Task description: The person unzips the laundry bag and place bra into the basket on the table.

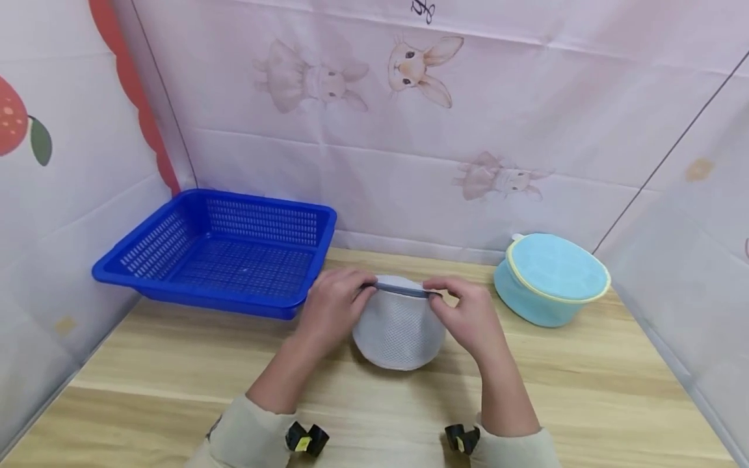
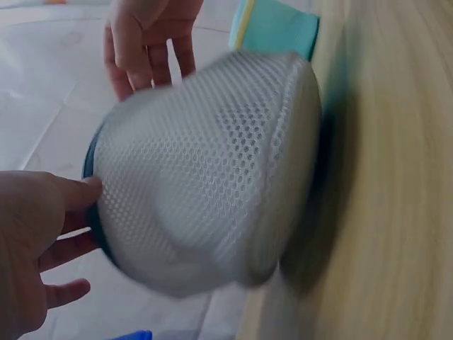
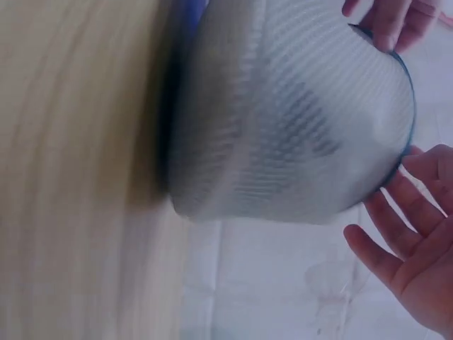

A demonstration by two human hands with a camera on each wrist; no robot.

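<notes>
A round white mesh bag (image 1: pixel 400 331) with a grey-blue band along its top edge is close over the wooden table in the head view. My left hand (image 1: pixel 332 302) pinches the left side of that band between thumb and fingers. On the opposite side, my right hand (image 1: pixel 470 314) grips the band in the same way. The left wrist view shows the honeycomb mesh (image 2: pixel 198 156) of the side wall and a smooth pale bottom. Inside, the bag is hidden from the wrist cameras. In the right wrist view the dark rim (image 3: pixel 412 99) curves between both hands.
A blue plastic basket (image 1: pixel 298 302) with slotted walls stands at the back left. At the back right sits a light-blue fabric container (image 1: pixel 558 266) with yellow trim. The wooden table (image 1: pixel 386 416) ends at walls covered with printed cloth (image 1: pixel 351 149).
</notes>
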